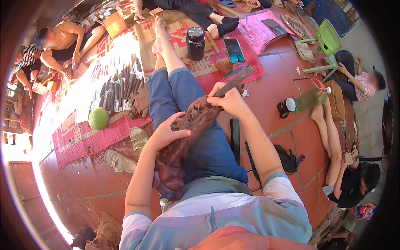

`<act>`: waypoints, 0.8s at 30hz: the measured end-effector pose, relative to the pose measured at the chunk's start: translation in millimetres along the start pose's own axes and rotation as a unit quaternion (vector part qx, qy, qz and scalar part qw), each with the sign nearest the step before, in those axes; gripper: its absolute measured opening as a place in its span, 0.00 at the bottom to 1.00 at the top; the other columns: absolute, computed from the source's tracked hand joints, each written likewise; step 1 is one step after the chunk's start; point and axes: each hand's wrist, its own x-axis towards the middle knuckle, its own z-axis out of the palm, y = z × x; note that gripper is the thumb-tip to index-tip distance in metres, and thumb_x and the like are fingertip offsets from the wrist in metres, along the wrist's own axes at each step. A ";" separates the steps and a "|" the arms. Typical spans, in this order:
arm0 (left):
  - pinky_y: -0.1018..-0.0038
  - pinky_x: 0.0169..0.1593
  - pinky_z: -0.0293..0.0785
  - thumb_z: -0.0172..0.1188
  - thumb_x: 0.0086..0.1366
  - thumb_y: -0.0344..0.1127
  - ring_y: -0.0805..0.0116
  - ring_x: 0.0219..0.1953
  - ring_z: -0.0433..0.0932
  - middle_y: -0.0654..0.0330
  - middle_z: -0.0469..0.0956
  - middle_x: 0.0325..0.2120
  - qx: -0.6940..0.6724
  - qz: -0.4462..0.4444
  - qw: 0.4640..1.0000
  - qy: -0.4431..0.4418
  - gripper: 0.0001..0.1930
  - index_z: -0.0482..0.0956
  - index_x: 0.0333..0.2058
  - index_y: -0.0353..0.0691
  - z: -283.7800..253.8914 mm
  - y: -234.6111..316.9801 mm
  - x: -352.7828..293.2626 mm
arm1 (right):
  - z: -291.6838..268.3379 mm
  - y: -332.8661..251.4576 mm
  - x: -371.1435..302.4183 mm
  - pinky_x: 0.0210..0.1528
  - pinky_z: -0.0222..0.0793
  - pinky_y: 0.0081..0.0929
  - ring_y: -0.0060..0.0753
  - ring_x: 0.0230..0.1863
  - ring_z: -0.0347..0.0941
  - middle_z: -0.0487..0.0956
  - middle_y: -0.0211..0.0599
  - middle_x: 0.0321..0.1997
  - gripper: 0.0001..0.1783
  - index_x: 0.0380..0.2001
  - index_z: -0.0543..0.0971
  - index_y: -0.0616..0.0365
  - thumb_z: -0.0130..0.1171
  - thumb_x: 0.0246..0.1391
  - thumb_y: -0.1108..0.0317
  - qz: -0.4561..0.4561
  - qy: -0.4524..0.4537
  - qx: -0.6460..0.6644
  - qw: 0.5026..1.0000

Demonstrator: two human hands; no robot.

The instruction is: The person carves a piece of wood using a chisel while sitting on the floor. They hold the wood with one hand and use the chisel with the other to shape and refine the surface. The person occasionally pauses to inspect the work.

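Observation:
Across my lap lies a reddish-brown wood carving (pixel 179 152) with a rough, knobbly surface, its lower end against my waist. My left hand (pixel 168 133) grips its upper part from the left side, thumb across the top. My right hand (pixel 227 100) is closed around a long, flat, grey-brown bar-shaped tool (pixel 237 80), which points up and to the right. The tool's near end meets the far end of the carving; whether it has a blade or a file face cannot be made out.
Several carving tools (pixel 121 89) lie in rows on the mat beside a green round fruit (pixel 98 118). Beyond my legs are a dark jar (pixel 195 43) and a phone (pixel 234 51). Sandals (pixel 121 161) sit at left; a bottle (pixel 310 100) and mug (pixel 286 107) at right. People sit around.

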 end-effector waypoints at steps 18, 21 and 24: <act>0.74 0.54 0.68 0.72 0.50 0.40 0.70 0.50 0.72 0.58 0.74 0.49 -0.005 0.010 1.000 0.006 0.39 0.65 0.60 0.40 -1.5 0.5 6.1 | -2.4 -1.0 5.0 0.32 0.76 0.21 0.22 0.31 0.76 0.76 0.33 0.29 0.07 0.29 0.75 0.62 0.64 0.48 0.77 -0.021 -0.004 -0.039 0.999; 0.75 0.54 0.68 0.72 0.50 0.40 0.70 0.50 0.72 0.58 0.74 0.49 -0.023 0.011 1.000 0.000 0.40 0.64 0.60 0.40 -2.1 -4.0 8.1 | -4.0 -2.6 6.9 0.34 0.78 0.22 0.23 0.33 0.76 0.76 0.33 0.31 0.07 0.30 0.75 0.62 0.64 0.48 0.77 0.005 -0.036 -0.039 0.999; 0.75 0.54 0.68 0.72 0.50 0.40 0.70 0.50 0.73 0.57 0.74 0.49 -0.032 0.014 0.999 -0.006 0.40 0.64 0.60 0.40 -2.3 -6.4 9.9 | -4.1 -3.3 8.4 0.34 0.78 0.22 0.23 0.33 0.76 0.76 0.32 0.31 0.07 0.30 0.75 0.61 0.64 0.48 0.77 0.050 -0.012 0.053 0.997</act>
